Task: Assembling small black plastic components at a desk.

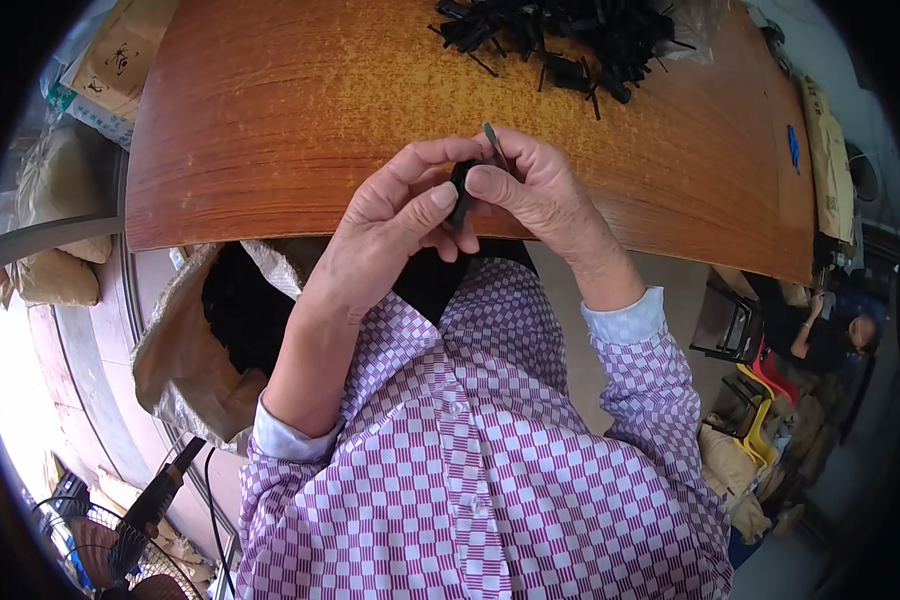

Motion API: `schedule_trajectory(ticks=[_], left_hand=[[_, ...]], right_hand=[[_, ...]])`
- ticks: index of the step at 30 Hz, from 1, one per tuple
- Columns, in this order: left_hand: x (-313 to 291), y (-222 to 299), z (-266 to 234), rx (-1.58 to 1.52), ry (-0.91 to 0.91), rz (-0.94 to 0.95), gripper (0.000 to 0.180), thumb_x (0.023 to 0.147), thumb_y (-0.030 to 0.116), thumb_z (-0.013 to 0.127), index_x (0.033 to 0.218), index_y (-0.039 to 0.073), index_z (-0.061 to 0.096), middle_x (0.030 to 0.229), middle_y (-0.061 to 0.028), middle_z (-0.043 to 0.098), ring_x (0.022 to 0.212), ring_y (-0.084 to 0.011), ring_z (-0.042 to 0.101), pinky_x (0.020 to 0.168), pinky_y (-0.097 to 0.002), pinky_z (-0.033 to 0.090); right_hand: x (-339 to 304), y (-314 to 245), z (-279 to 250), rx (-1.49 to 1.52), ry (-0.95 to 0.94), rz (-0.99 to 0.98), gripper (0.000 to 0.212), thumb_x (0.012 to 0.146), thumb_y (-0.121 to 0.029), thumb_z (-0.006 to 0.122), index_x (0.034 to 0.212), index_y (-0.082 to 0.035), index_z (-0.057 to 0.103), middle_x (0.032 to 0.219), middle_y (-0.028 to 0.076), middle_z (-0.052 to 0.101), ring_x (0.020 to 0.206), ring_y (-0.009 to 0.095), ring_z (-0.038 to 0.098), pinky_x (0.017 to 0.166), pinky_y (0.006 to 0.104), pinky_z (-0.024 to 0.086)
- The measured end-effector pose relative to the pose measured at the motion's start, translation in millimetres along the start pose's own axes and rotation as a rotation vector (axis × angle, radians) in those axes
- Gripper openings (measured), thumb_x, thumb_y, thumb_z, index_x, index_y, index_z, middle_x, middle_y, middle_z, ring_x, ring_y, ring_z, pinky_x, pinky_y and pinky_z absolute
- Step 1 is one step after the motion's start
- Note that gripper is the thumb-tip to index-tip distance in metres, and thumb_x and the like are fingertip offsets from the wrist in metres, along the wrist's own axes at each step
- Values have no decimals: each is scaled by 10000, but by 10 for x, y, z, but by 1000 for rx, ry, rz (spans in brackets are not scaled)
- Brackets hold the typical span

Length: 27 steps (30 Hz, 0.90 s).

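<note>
Above my lap, at the near edge of the wooden table (270,150), both hands meet around a small black part (459,196). My left hand (380,220) is closed on it, pinching it between thumb and fingers. My right hand (545,195) is closed too, its thumb pressing at the top of the black part. A thin, flat, blade-like tool (494,146) sticks up from between the right fingers; its lower end is hidden. At the table's far side lies a heap of black parts (580,40), some with thin stems.
A pale sack (175,350) with black pieces inside stands left of my lap. Lower left is a fan (130,545). Paper sacks (120,55) stand beyond the table's left edge. A small blue item (793,148) lies at its right. Farther right are yellow chairs (760,425) and another person (820,335).
</note>
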<state>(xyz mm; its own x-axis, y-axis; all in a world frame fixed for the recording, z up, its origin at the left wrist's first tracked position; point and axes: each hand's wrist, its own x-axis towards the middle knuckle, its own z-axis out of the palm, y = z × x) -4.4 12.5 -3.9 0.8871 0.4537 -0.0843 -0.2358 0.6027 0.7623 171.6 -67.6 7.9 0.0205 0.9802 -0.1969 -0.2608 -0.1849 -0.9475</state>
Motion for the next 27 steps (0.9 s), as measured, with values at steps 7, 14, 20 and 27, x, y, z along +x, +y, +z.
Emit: schedule_trajectory(ticks=[7,14,20,27], left_hand=[[14,-63,80,648,216,218,321,921,3,547,1242,8,536,925,-89,654,837,-114,631,732,-258,512],[41,-170,84,580,339,218,310,932,20,542,1241,-4,531,891,-100,667,804,-123,645,703,-257,522],[106,-154,157,669,351,269,313,933,12,537,1246,-4,533,888,-104,671,808,-121,651,688,-260,530],[152,-153,230,1087,398,432,318,888,-30,558,1201,14,587,963,-152,672,824,-194,677,706,-289,540]], right_hand=[[-1,89,158,-443,210,-130,277,951,-290,587,1046,-32,620,779,-41,532,690,37,490,619,197,412],[-112,43,447,-81,275,42,397,1013,-352,438,1250,-42,513,704,-65,464,521,8,363,418,179,229],[-85,42,410,-100,300,1,285,1027,-216,409,1217,-19,489,700,-38,482,537,16,423,443,174,329],[-72,175,375,171,277,17,273,1022,-226,437,1248,-87,503,657,-82,434,496,-7,367,400,163,259]])
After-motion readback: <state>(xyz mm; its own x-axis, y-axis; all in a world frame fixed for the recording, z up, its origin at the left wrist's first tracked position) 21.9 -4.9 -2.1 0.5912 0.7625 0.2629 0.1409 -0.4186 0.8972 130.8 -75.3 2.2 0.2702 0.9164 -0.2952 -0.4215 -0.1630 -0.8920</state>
